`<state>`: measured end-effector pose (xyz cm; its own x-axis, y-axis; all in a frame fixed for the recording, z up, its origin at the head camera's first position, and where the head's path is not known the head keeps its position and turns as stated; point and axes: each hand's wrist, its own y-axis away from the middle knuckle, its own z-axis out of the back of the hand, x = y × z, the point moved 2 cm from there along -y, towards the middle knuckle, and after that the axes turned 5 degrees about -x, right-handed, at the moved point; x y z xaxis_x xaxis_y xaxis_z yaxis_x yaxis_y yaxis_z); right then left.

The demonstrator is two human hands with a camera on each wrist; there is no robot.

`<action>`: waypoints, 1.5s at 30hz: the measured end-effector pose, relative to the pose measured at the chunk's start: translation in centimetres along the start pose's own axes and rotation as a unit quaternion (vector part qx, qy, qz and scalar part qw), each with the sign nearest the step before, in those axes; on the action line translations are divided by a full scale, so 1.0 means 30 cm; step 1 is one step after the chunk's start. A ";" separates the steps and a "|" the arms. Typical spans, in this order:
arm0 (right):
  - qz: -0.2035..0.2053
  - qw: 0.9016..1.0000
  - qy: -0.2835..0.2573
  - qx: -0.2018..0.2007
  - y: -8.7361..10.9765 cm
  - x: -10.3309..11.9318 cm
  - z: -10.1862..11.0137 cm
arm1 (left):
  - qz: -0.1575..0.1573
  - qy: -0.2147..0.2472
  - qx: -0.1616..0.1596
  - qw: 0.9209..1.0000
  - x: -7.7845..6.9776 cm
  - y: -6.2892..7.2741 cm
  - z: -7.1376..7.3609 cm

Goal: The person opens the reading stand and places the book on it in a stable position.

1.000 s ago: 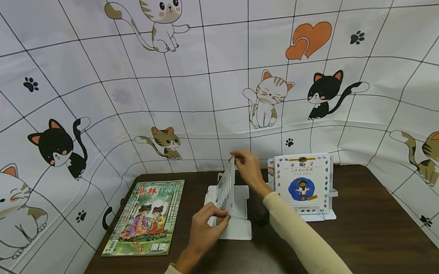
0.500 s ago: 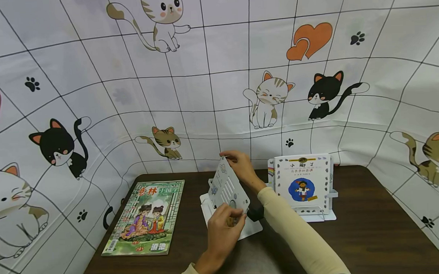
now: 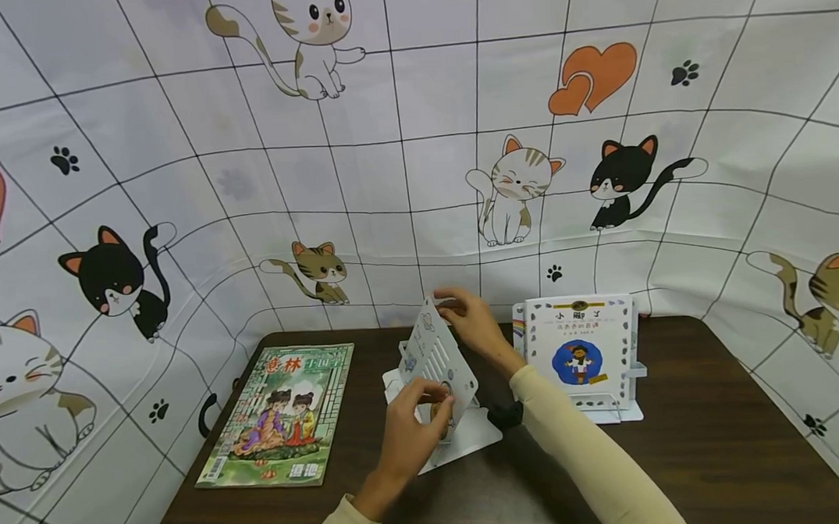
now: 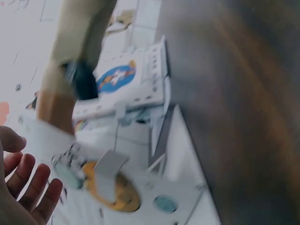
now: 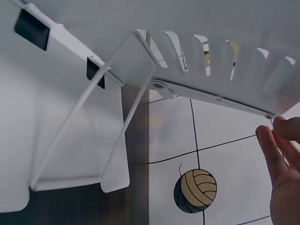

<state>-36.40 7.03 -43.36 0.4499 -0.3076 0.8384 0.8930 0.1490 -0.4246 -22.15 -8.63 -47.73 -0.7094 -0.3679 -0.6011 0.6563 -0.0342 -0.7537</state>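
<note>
A white metal bookstand with slots and cartoon prints stands tilted on its base plate mid-table. Behind its panel, a bent wire leg slants to the base in the right wrist view. My left hand is before the panel's lower front, fingers loosely bent. The left wrist view shows those fingers apart from the printed panel, with nothing between them. My right hand is beside the panel's top corner. Its fingertips are at the corner's edge, without visibly gripping it.
A green illustrated magazine lies at the left of the dark wooden table. At the right, a white picture book stands on another white stand. A cat-patterned cloth hangs behind the table.
The stand has turned so its slotted front shows more. My left hand has drawn back slightly from the lower panel, and my right fingers have shifted right off the top corner.
</note>
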 end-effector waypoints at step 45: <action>-0.114 0.989 -0.092 0.004 0.555 0.058 -0.012 | 0.267 0.029 0.159 0.950 0.404 -0.316 0.001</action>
<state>-20.76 8.64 -49.09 0.2286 -0.1577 0.9607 0.9713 0.1037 -0.2141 -36.97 -12.78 -47.85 -0.2597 -0.3606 -0.8959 0.9647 -0.1399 -0.2233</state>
